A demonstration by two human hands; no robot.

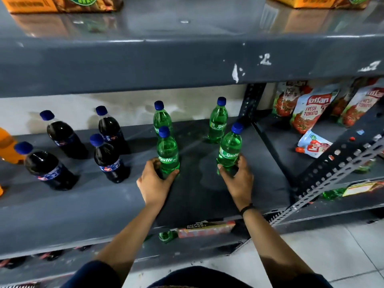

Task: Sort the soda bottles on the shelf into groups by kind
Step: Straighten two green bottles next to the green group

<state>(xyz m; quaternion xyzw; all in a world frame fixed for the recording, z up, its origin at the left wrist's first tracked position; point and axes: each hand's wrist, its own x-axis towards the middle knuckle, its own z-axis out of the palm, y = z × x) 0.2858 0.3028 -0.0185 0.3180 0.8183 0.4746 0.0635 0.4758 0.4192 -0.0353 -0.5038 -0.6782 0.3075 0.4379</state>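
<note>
the left hand (154, 181) has its fingers (152, 163) wrapped round the base of the front-left sprite bottle (168, 152), and the right hand (239, 179) has its fingers (242, 161) clasped on the base of the front-right sprite bottle (230, 149); both bottles stand upright on the grey shelf (197, 204). behind them stand two more green sprite bottles (218, 121), making four in all, each with a blue cap. to the left stand four dark cola bottles (108, 156), also blue-capped, in two rows of two. one orange bottle (7, 146) shows at the far left edge. in the bay to the right lie several tomato sauce pouches (311, 113).
</note>
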